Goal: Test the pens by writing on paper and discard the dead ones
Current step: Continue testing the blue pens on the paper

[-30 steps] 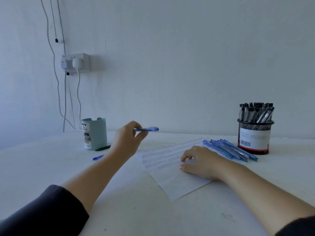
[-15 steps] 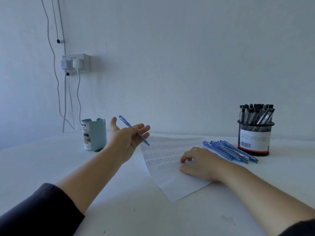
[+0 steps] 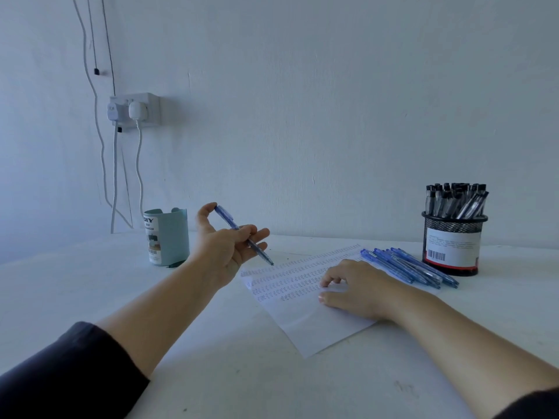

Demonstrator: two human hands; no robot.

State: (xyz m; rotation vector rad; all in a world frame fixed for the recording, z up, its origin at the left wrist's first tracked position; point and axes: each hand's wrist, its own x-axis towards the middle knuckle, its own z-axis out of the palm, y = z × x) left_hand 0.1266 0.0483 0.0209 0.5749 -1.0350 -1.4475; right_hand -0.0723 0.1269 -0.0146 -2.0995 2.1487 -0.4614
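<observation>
My left hand (image 3: 225, 247) holds a blue pen (image 3: 242, 233) raised over the table, thumb on its top end, tip pointing down-right toward the paper. The white sheet of paper (image 3: 305, 316) carries rows of small blue test marks. My right hand (image 3: 358, 287) rests flat on the sheet, fingers loosely bent. A bundle of several blue pens (image 3: 406, 267) lies just right of that hand. A black mesh cup (image 3: 453, 241) at the right holds several black-capped pens.
A pale green desk organizer (image 3: 166, 237) stands at the back left, with something dark green at its base. A wall socket (image 3: 134, 110) with plugs and hanging cables sits above it. The white table (image 3: 242, 373) runs up to the wall.
My left hand turned the pen from pointing right, pinched level, to a slanted hold with the tip down toward the paper. My right hand stayed on the sheet.
</observation>
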